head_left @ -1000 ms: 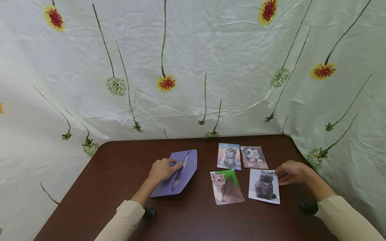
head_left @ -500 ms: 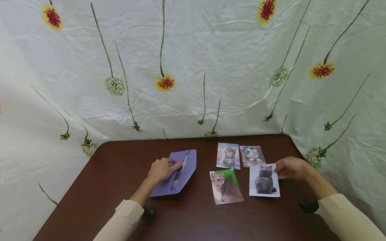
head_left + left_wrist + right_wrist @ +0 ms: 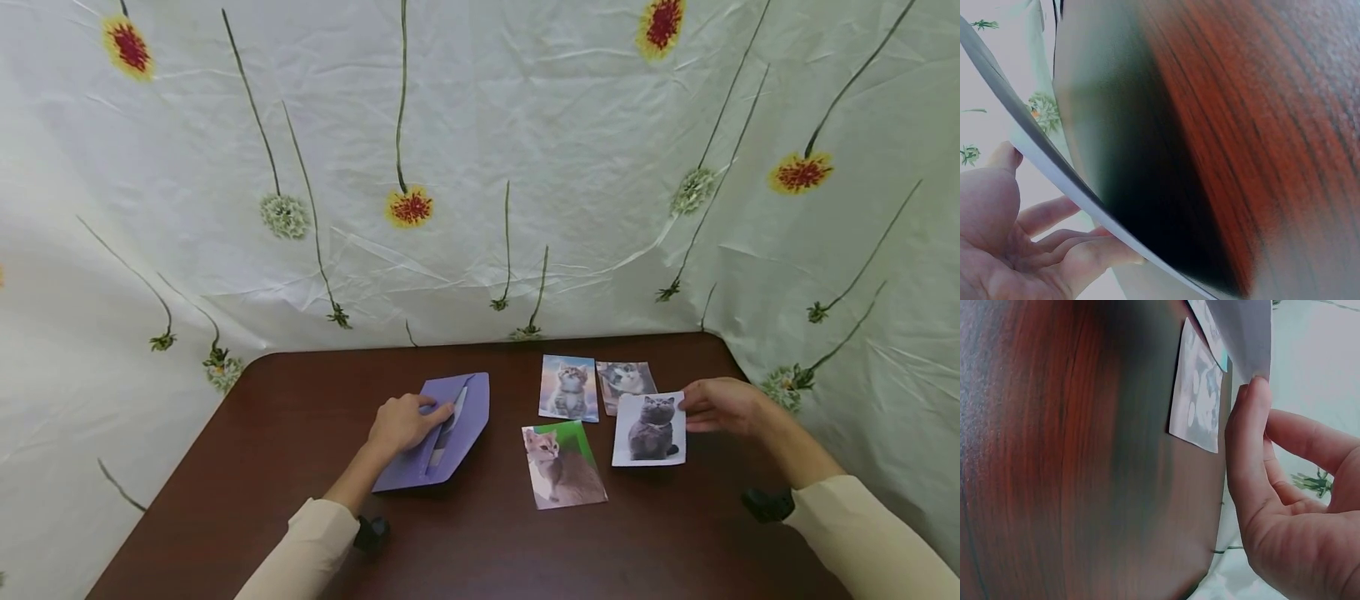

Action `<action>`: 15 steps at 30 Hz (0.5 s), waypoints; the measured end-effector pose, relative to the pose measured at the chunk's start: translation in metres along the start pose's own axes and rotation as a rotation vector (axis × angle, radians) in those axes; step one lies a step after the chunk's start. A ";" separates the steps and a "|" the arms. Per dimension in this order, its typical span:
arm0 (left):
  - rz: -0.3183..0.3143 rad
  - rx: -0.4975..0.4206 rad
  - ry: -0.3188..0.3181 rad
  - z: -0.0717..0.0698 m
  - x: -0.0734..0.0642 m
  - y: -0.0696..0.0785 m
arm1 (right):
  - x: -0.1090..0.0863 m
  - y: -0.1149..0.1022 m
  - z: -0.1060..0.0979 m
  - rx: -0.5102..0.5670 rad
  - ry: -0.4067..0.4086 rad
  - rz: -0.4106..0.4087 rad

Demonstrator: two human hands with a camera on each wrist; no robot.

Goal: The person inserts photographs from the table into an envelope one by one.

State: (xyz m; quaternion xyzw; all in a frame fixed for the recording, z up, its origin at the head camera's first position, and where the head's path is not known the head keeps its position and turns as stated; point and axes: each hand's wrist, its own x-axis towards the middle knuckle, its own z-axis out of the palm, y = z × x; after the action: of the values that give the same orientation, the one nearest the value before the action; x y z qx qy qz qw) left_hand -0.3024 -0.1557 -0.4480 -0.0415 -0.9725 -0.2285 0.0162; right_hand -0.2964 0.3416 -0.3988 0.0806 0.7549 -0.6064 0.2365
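Just above the dark surface, the right hand pinches the gray-cat card by its edge, leaving its picture uncovered, while the half-spread left hand grips the purple envelope, apparently steadying it.

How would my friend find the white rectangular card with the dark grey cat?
Find the dark brown wood-grain table, then the bare right hand over its right side. That hand pinches the white rectangular card. Unlike the three colourful cat cards lying flat nearby, it's held up and shows a dark grey cat against plain white.
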 end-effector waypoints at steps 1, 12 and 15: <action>0.001 0.000 0.002 0.001 0.000 0.000 | 0.000 -0.001 0.001 0.008 0.002 -0.003; 0.002 0.014 0.006 0.000 0.000 0.001 | 0.006 -0.015 0.015 0.041 -0.015 -0.102; -0.003 0.017 0.001 -0.001 0.001 0.001 | 0.007 -0.021 0.021 0.053 -0.038 -0.117</action>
State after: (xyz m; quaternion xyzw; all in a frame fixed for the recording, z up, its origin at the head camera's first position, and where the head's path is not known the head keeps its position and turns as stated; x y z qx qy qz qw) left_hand -0.3031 -0.1550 -0.4466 -0.0398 -0.9745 -0.2204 0.0166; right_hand -0.3053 0.3156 -0.3867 0.0309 0.7374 -0.6403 0.2126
